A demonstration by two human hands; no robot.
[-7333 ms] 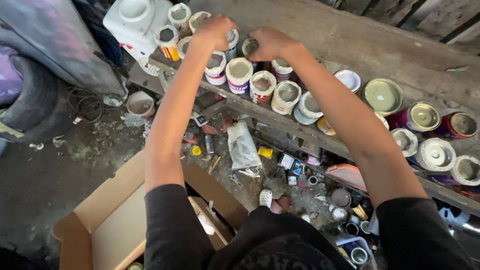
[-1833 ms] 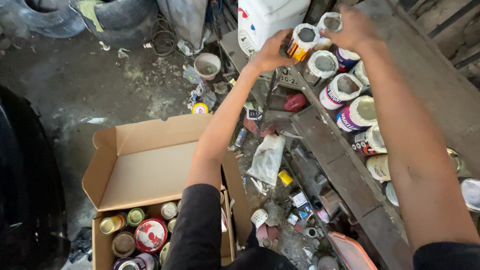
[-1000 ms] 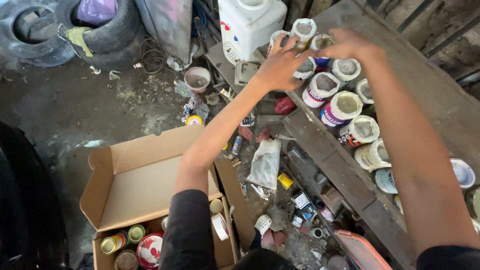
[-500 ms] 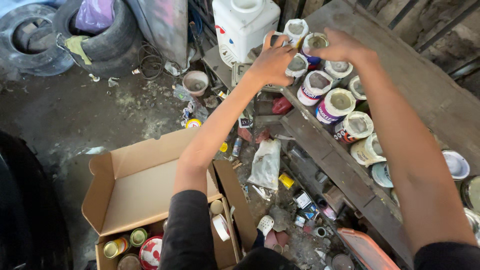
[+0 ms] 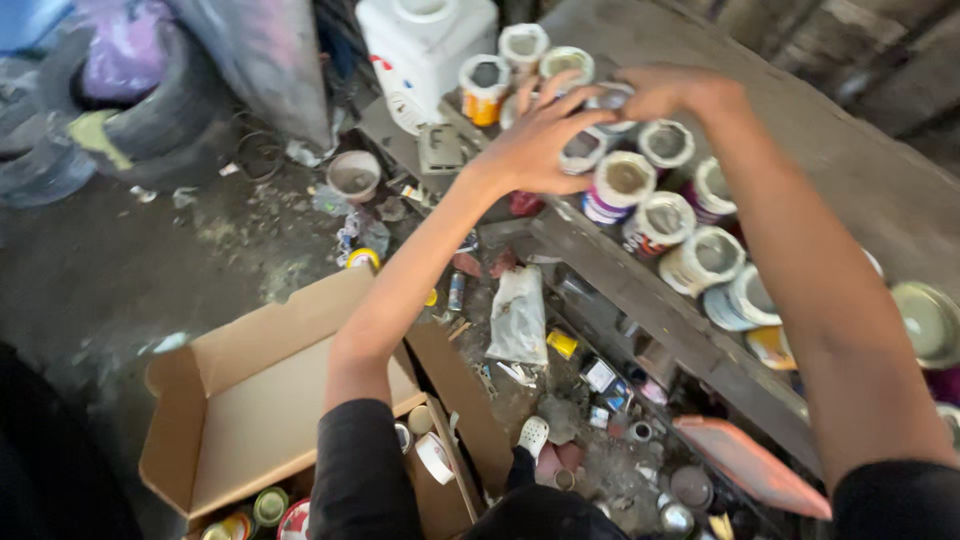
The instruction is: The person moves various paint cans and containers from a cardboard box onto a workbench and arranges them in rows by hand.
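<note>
Small open paint cans (image 5: 660, 222) stand in a close row along a rough wooden bench (image 5: 850, 170). My left hand (image 5: 540, 145) reaches over the far end of the row, its fingers curled around a white can (image 5: 583, 152). Just beyond it, my right hand (image 5: 670, 92) pinches the rim of another small can (image 5: 610, 99). An orange-labelled can (image 5: 483, 88) stands free to the left of both hands. The picture is blurred around the fingers.
A white plastic jerrycan (image 5: 425, 50) stands at the bench's far end. An open cardboard box (image 5: 250, 400) with several cans in it lies on the dirty floor below my left arm. Litter, a plastic bag (image 5: 518, 315), a small pot (image 5: 353, 172) and old tyres (image 5: 110, 120) surround it.
My left hand set the orange-labelled can by the jerrycan and let it go. Both hands have moved onto neighbouring cans in the row.
</note>
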